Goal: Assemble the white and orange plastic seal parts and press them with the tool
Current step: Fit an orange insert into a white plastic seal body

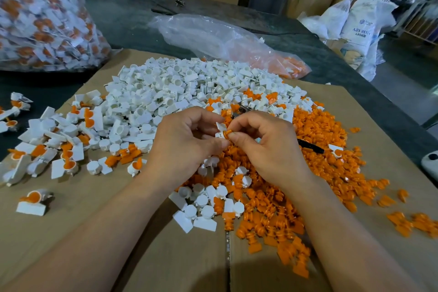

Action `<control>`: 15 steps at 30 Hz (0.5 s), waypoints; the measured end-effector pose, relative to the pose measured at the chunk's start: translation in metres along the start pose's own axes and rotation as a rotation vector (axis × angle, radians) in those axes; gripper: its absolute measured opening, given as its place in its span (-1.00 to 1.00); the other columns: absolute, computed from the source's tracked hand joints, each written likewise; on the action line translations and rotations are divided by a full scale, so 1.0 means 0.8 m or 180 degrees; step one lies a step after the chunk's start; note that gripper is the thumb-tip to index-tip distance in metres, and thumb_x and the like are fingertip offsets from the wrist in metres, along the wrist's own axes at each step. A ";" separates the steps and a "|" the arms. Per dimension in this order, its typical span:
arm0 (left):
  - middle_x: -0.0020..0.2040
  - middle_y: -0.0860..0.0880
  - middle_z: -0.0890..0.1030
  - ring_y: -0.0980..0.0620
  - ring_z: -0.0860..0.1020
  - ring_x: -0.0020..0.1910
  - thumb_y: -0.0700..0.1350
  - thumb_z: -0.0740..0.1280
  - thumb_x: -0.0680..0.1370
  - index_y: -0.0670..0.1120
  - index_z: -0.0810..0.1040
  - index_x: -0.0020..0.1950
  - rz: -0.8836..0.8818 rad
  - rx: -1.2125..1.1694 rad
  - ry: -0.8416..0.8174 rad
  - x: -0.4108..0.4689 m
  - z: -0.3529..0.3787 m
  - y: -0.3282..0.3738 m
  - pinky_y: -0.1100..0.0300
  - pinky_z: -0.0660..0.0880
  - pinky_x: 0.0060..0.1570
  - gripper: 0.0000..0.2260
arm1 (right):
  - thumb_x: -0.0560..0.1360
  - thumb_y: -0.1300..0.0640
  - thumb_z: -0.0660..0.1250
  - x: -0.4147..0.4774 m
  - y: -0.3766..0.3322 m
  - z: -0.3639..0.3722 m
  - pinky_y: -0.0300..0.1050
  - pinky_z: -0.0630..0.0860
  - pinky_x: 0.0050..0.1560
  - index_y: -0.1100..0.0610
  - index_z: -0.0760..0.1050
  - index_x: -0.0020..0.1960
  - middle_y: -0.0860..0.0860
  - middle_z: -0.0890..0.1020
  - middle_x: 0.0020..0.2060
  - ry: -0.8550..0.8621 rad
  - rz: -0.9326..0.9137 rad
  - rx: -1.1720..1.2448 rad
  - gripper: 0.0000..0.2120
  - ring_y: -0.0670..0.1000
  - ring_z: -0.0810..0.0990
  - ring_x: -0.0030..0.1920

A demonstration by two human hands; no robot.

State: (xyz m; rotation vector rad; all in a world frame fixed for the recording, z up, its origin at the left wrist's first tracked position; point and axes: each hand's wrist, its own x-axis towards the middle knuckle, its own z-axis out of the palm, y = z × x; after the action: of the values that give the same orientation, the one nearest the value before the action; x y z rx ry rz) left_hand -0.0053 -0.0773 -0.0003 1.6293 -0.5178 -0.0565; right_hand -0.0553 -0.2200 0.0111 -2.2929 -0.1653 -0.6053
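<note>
**White and orange pieces held together over the heap**

The left hand (182, 142) pinches a small white piece (220, 131) between thumb and curled fingers. The right hand (265, 147) pinches an orange piece (229, 134) against it, fingers bent tight. Both pieces sit between the fingertips, above the middle of the cardboard sheet (94, 220). The white piece shows a flat tab and a round cup. The orange one is mostly covered by the fingertips, so its shape is hard to read.

A heap of white pieces (180, 87) lies behind the hands and a heap of orange pieces (320, 156) to the right. A black handle (310, 146), possibly the pressing tool, pokes out of the orange heap, its other end buried.
</note>
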 end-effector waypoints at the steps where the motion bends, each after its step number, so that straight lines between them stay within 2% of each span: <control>1: -0.43 0.19 0.55 0.28 0.52 -0.43 -0.33 0.53 0.27 0.11 0.58 -0.24 0.0000 0.0000 0.0010 0.000 0.000 0.000 0.47 0.45 -0.39 -0.65 | 0.41 0.30 0.39 0.000 0.000 0.000 -0.49 0.37 -0.18 0.16 0.58 -0.15 -0.24 0.50 -0.29 -0.0005 0.0000 -0.0006 -0.92 -0.32 0.48 -0.22; 15: -0.37 0.11 0.54 0.27 0.51 -0.44 -0.33 0.53 0.28 0.06 0.58 -0.22 -0.0049 0.0019 0.0041 -0.001 0.002 0.003 0.37 0.54 -0.35 -0.69 | 0.39 0.24 0.36 0.001 0.002 0.001 -0.44 0.38 -0.18 0.18 0.58 -0.16 -0.26 0.47 -0.29 0.0070 -0.0280 -0.0184 -0.95 -0.29 0.46 -0.22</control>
State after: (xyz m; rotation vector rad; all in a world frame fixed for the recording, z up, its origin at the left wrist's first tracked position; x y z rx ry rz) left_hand -0.0072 -0.0783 0.0016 1.6387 -0.4959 -0.0561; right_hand -0.0540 -0.2206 0.0102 -2.3435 -0.2418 -0.6882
